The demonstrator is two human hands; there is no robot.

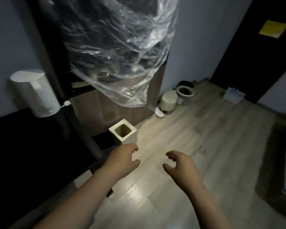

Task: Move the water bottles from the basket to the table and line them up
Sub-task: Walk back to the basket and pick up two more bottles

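My left hand point(122, 158) and my right hand point(180, 164) both reach forward over the pale wood floor point(196, 146), a short gap between them. The fingers of each hang loosely curled and hold nothing. A dark table point(31, 146) fills the left side, with a white kettle point(35, 93) standing on its far part. No water bottle and no basket with bottles shows in this view.
A cream square bin point(123, 133) stands on the floor by the table's corner, just beyond my left hand. A crumpled clear plastic sheet point(119, 50) hangs ahead. By the wall sit a round white container point(167, 103), a ribbed pot point(185, 95) and a pale box point(234, 96).
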